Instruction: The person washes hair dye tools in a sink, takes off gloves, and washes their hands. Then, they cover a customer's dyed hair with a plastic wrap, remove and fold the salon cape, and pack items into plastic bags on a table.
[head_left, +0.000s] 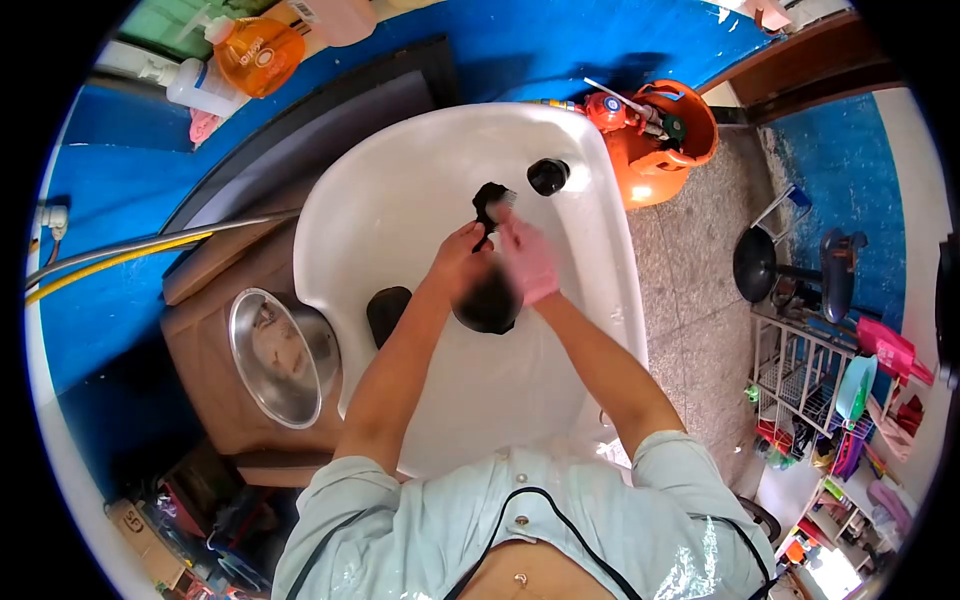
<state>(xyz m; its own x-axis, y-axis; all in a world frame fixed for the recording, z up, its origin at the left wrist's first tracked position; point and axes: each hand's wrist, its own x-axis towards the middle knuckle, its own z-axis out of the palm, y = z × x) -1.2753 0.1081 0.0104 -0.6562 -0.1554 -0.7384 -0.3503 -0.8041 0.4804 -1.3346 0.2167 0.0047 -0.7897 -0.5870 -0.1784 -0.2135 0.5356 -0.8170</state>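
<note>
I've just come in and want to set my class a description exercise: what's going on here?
Someone is working with both hands over a white basin. The left hand holds a black piece; the right hand, which looks pink-gloved, is up against it, though blur hides what it grips. A metal bowl sits on the brown seat beside the basin.

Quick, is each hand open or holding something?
Left hand: closed, holding a black piece.
Right hand: near the same piece, but blurred; its grip cannot be told.

Upper part of the round black thing [487, 308] blurry, identity unclear.
</note>
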